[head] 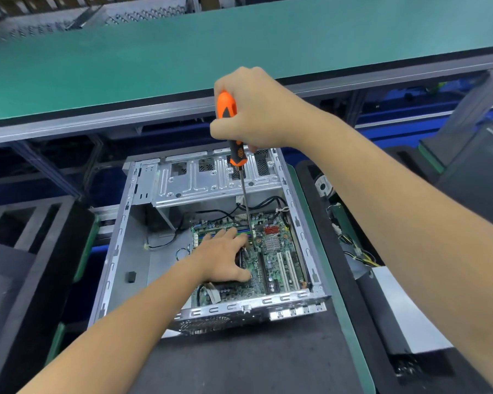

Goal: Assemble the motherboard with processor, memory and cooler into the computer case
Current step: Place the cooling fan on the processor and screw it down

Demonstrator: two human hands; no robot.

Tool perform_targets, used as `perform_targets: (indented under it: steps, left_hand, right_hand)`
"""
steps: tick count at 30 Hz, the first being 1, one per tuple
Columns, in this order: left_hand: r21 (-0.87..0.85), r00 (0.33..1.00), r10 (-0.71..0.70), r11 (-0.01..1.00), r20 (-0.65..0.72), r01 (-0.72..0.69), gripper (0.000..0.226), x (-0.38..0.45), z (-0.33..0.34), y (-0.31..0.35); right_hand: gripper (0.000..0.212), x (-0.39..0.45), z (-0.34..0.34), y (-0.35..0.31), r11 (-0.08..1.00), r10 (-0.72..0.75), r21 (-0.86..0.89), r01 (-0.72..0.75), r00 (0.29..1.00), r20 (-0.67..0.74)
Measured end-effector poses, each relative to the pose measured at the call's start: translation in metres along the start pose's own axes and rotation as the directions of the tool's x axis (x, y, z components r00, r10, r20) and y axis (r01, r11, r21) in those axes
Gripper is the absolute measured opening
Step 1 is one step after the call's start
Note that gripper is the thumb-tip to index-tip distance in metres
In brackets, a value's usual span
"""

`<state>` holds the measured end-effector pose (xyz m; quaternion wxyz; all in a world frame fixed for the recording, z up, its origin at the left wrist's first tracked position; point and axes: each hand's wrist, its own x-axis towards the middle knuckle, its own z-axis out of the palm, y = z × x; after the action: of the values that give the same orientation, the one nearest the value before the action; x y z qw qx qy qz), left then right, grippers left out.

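An open silver computer case (117,251) lies on a black mat. The green motherboard (279,268) sits inside it at the right, with a small silver heatsink and white slots showing. My left hand (225,257) rests flat on the board and covers most of the black cooler beneath it. My right hand (256,109) grips the orange and black handle of a screwdriver (234,132), held high above the case. Its long shaft runs down to the board, and the tip meets it just right of my left fingers.
A green-topped conveyor table (211,46) runs across the back. A drive cage (211,180) fills the case's far end, with black cables beside it. Dark foam trays (26,251) lie left; another case with loose wires (353,251) stands right.
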<state>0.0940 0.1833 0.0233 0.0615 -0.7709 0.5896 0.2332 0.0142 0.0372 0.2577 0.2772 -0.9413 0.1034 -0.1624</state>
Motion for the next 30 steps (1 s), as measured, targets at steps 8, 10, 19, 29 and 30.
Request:
perform_targets:
  steps: [8, 10, 19, 29, 30]
  left_hand:
    - [-0.011, 0.999, 0.028, 1.0, 0.026, -0.027, 0.092, 0.003, 0.001, -0.004]
    - [-0.014, 1.0, 0.002, 1.0, 0.029, -0.001, 0.096, 0.004, 0.002, -0.003]
    - [-0.59, 0.996, -0.085, 0.805, -0.008, 0.063, 0.013, -0.004, -0.005, -0.013]
    - [-0.514, 0.994, -0.058, 0.858, -0.094, 0.001, 0.014, -0.005, -0.007, -0.004]
    - [-0.49, 0.995, -0.046, 0.872, -0.09, -0.004, 0.014, -0.004, -0.007, -0.004]
  right_hand:
    - [0.022, -0.002, -0.003, 0.001, 1.0, -0.009, -0.004, 0.009, 1.0, 0.023]
    - [0.024, -0.001, -0.004, -0.001, 1.0, -0.017, 0.001, 0.017, 1.0, 0.02]
    - [0.035, -0.004, -0.01, -0.01, 0.996, -0.071, 0.046, 0.073, 0.996, -0.05]
    - [0.036, -0.014, -0.012, -0.02, 0.998, -0.063, 0.026, 0.065, 0.996, -0.055]
    - [0.036, -0.015, -0.012, -0.021, 0.998, -0.06, 0.024, 0.062, 0.997, -0.051]
